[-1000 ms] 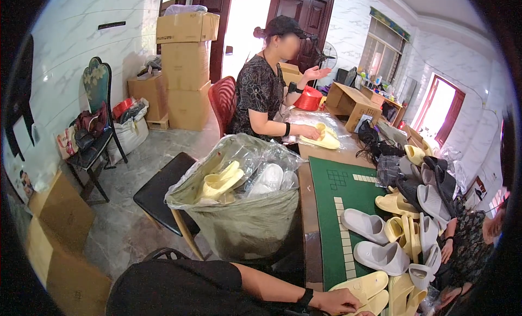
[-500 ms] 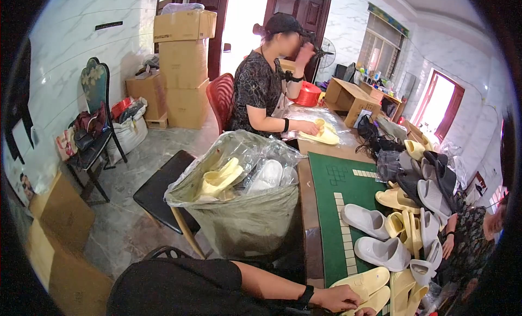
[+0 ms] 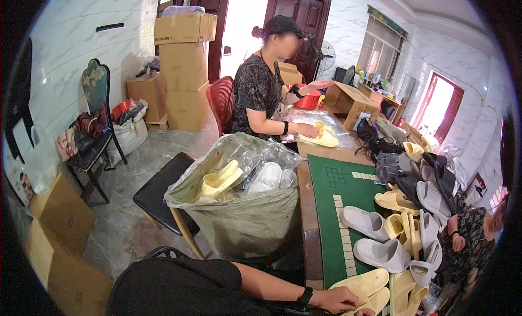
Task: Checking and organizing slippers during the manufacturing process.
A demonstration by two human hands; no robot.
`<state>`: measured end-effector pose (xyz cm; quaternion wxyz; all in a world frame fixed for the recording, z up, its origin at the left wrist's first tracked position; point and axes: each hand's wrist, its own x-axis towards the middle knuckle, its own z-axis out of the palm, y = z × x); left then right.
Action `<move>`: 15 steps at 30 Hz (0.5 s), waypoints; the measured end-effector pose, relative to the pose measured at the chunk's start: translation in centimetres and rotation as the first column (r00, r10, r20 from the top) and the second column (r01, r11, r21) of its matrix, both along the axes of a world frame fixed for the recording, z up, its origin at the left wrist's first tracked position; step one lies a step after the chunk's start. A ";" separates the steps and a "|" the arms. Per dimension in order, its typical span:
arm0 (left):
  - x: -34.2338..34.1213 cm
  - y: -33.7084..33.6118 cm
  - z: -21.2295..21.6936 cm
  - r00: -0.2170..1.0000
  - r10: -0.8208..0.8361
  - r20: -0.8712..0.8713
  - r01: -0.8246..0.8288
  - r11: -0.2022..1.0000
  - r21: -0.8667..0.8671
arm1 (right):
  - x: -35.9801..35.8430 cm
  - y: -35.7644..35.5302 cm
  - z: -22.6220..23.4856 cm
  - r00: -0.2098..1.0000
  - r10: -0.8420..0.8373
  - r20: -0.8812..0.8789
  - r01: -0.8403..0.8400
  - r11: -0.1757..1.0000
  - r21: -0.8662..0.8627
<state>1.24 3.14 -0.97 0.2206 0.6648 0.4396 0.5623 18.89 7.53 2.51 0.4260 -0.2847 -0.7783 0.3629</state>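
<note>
My left hand (image 3: 338, 300), with a black band at the wrist, lies at the lower edge over the near end of a pair of pale yellow slippers (image 3: 365, 283). Its fingers are curled together; what they pinch, if anything, is hidden. Just a sliver of my right hand (image 3: 365, 312) shows beside it, touching or close to the same pair, and its fingers are mostly cut off. Grey slippers (image 3: 382, 254) lie just beyond on the green mat (image 3: 331, 229). More yellow slippers (image 3: 401, 294) stand to the right.
Left of the table (image 3: 311, 218) stands a large bag (image 3: 244, 223) holding wrapped slippers. A co-worker (image 3: 258, 93) across the table touches a yellow slipper (image 3: 326, 135) on clear plastic. Another person (image 3: 470, 240) is at the right. Cardboard boxes (image 3: 185, 66) and a black stool (image 3: 163, 185) stand leftward.
The co-worker across the table has lowered the raised hand from near the head toward the open cardboard box. My hands have hardly moved. The person at the right has shifted a hand slightly.
</note>
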 end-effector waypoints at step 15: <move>0.1 0.2 -1.4 1.000 0.026 -0.009 -0.025 0.998 0.060 | 0.1 0.5 -0.2 0.999 0.007 0.050 -0.013 0.994 0.111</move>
